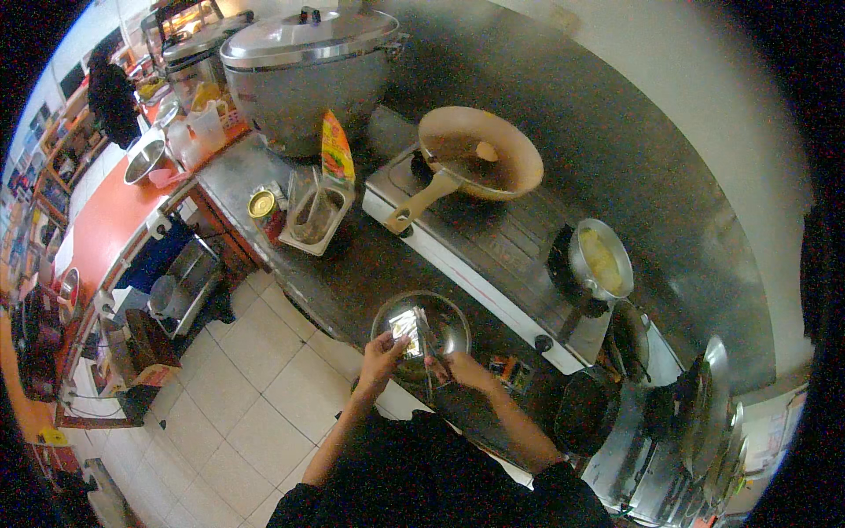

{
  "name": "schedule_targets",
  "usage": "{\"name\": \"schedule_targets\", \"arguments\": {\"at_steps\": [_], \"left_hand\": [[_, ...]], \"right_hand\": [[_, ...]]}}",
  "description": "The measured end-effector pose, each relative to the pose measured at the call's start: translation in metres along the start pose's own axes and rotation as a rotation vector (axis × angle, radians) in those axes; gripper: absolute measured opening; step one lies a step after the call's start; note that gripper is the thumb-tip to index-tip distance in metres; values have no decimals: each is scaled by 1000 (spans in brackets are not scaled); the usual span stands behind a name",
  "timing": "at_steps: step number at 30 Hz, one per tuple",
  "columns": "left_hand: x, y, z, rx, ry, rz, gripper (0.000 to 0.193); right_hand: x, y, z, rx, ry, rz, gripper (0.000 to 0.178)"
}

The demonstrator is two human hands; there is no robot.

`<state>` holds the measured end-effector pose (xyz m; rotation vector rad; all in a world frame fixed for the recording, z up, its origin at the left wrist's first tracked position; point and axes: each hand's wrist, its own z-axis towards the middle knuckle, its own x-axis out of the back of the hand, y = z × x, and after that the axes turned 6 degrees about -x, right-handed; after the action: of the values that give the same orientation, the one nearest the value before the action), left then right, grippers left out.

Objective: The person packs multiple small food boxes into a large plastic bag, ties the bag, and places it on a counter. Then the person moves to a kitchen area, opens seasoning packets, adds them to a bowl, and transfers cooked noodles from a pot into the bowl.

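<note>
My left hand (382, 355) pinches a small shiny foil sachet (404, 325) over a round metal bowl (449, 315) on the dark counter. My right hand (451, 366) grips a pair of scissors (424, 333), whose blades reach up to the sachet. Both hands are close together at the bowl's near rim. What lies inside the bowl is hidden by glare.
A white two-burner stove (493, 255) holds a tan wok (493, 150) and a small pot of yellowish food (601, 260). A big metal cooker (308, 70) stands far left, with a utensil tub (319, 214) and a tin (261, 204) near it. Dark pans (588, 409) sit at right. Tiled floor (246, 387) lies left.
</note>
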<state>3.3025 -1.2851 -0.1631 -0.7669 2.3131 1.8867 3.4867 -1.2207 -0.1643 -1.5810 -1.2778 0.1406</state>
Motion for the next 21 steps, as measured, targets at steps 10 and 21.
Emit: {"name": "schedule_targets", "arguments": {"at_steps": [10,21], "left_hand": [[-1,3,11,-116,27,117,31],[8,-11,27,-396,23,525,20]], "right_hand": [[24,17,7,17,377,34,15],[16,-7,58,153,964,-74,12]]}}
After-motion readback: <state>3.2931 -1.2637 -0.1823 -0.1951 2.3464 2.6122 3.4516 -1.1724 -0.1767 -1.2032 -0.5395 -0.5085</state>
